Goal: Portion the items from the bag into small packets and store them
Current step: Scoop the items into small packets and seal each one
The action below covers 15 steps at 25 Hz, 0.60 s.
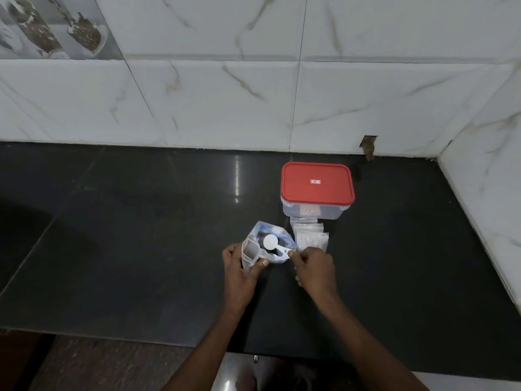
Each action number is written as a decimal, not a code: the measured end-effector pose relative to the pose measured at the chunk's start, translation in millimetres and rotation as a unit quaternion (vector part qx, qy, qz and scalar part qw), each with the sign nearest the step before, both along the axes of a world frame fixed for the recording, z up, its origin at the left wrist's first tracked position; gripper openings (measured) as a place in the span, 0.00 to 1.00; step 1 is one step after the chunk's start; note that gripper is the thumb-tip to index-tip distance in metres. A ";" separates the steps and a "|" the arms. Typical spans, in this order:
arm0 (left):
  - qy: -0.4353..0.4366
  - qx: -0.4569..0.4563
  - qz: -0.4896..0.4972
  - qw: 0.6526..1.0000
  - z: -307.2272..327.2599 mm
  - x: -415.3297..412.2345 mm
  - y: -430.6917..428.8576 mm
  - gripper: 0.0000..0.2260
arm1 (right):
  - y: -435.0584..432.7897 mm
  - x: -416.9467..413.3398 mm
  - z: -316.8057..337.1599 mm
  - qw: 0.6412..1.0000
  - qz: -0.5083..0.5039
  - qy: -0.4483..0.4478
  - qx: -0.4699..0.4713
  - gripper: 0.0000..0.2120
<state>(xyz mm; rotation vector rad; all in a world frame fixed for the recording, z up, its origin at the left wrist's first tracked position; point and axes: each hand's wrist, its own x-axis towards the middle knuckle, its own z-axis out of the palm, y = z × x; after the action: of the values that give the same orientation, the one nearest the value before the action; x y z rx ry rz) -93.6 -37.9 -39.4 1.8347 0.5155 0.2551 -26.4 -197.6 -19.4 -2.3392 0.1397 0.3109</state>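
Toward the counter's front, between both hands: the bag [260,228] stands on the dark counter [141,235] with its mouth spread upward, likely so a scoop can dip straight in. Its contents look dark but are too small to name.
Left hand [239,269]: fingers and thumb curl round a small packet [249,253], the thumb pressed on its near face. The packet is held upright and touches the bag's left side, probably to keep the transfer short and limit spills.
Packet mouth: it appears held agape; whether anything is inside cannot be told.
Right hand [314,266]: thumb and forefinger pinch the very end of the handle of the white scoop [277,246], and the other fingers are curled under. The bowl sits over the bag's open mouth, hollow side up, and looks plain white, so it seems unloaded.
Spare packets [310,235]: a loose stack of clear packets lies just right of the bag and just beyond the right hand, handy for the next portion.
Container [315,213]: a clear box under a closed red lid [317,183] stands behind the stack, near the wall. It is presumably where filled packets go, and storing looks not yet begun.
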 end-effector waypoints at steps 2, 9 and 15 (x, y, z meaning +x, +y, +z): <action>0.020 -0.002 -0.022 1.000 1.7 1.8 -3.8 0.31 | 6.9 0.5 1.4 0.999 -0.010 -0.004 0.034 0.16; 0.102 0.035 -0.129 0.986 -2.4 2.8 0.8 0.18 | 24.7 10.0 0.7 0.998 -0.043 -0.023 0.036 0.16; 0.078 -0.072 -0.089 0.990 -2.1 0.8 5.1 0.12 | 24.4 8.3 4.8 0.991 0.041 -0.120 -0.044 0.05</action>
<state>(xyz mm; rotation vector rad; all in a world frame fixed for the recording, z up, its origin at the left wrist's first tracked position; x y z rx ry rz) -92.8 -32.8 -41.5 1.7540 0.4633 -0.0463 -18.0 -173.2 -14.6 -2.4526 -0.0619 0.0613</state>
